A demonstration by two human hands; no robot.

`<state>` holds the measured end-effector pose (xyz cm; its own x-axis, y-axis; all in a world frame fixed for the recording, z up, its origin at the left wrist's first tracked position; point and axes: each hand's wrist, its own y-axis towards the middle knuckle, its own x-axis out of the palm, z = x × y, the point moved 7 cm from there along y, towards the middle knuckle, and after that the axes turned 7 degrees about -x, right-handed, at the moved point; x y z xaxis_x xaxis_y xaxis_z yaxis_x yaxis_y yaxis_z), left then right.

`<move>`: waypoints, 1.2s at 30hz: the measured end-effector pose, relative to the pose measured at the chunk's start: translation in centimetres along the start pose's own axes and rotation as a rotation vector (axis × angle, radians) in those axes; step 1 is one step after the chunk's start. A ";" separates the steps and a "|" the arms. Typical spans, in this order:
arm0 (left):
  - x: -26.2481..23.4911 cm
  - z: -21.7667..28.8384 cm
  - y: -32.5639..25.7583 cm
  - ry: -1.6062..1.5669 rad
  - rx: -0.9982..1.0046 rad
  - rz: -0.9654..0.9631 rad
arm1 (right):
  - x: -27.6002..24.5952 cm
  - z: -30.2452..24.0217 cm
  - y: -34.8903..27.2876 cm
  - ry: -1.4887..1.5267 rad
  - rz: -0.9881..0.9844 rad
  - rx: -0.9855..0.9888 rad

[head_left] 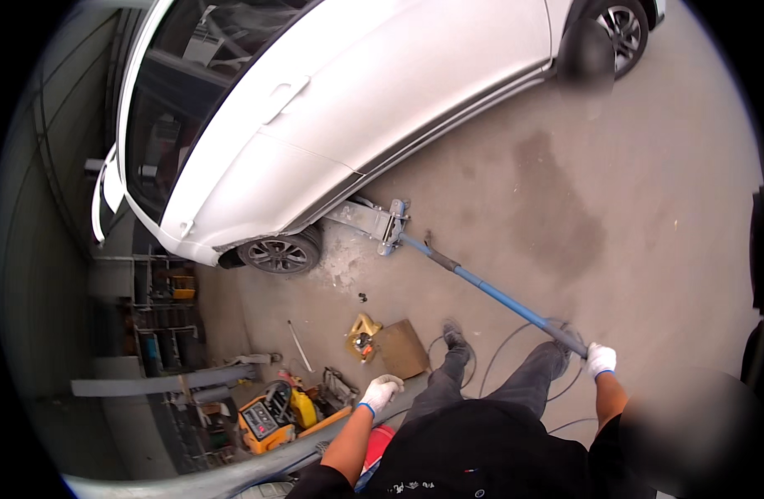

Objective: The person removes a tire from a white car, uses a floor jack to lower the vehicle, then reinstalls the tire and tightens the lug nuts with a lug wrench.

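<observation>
Hands in white gloves: the right hand [600, 360] clenches the long blue metal jack handle [490, 291], which runs toward ten o'clock to the grey floor jack [374, 223] under the white car [357, 108]; the left hand [380, 391] hangs loose, grasping nothing.

The person wears a black short-sleeved top with a small patch of pale markings low on its front, the forearms bare below the sleeves. Both the left hand [380, 391] and the right hand [601, 360] are covered by white knitted work gloves, each finished with a thin blue band at the wrist. Dark grey trousers cover the legs, creased at the knees, and a dark shoe shows on the forward foot.
</observation>
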<state>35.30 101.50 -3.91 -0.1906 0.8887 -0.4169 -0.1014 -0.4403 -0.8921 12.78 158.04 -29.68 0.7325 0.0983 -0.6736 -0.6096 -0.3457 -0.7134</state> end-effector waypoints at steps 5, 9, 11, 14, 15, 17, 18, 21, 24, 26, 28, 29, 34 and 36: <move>-1.4 -0.2 1.2 -0.080 0.076 -0.101 | -11.6 -9.9 -8.0 -0.022 0.065 -0.089; -3.0 2.0 3.3 -0.152 0.156 -0.176 | -24.6 -21.4 -16.8 -0.130 0.182 -0.149; -3.3 3.9 5.1 -0.200 0.169 -0.197 | -30.9 -27.1 -19.9 -0.171 0.241 -0.156; -4.9 2.3 7.4 -0.338 0.126 -0.163 | -37.7 -33.1 -20.8 -0.215 0.191 -0.151; -5.2 1.6 8.3 -0.368 0.116 -0.163 | -37.8 -32.8 -20.5 -0.242 0.186 -0.132; -5.1 0.3 9.8 -0.399 0.094 -0.165 | -38.5 -31.6 -19.5 -0.291 0.179 -0.092; -5.1 -0.3 10.6 -0.415 0.085 -0.173 | -36.9 -28.7 -18.5 -0.315 0.183 -0.080; -5.6 -2.4 10.4 -0.424 0.042 -0.129 | -32.2 -25.2 -17.9 -0.338 0.148 0.009; -4.8 -5.3 9.8 -0.440 -0.023 -0.085 | -29.5 -22.5 -15.9 -0.293 0.146 0.005; -3.7 -6.7 8.7 -0.409 -0.029 -0.062 | -25.9 -19.6 -15.1 -0.269 0.126 0.000; -2.9 -6.7 7.1 -0.375 -0.007 -0.020 | -22.1 -16.3 -13.2 -0.255 0.112 -0.011; -2.7 -6.7 6.6 -0.358 0.015 -0.001 | -19.9 -14.8 -12.3 -0.237 0.100 -0.022; -1.5 -4.9 2.0 -0.262 0.006 0.075 | -8.2 -5.8 -4.3 -0.142 0.053 -0.054; -0.5 -5.3 0.7 -0.253 -0.008 0.107 | -3.6 -2.4 -1.3 -0.111 0.048 -0.055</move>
<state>40.54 101.46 -5.24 -0.4375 0.7766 -0.4533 -0.0599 -0.5282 -0.8470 11.67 155.93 -25.90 0.6630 0.1817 -0.7262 -0.6236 -0.4026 -0.6701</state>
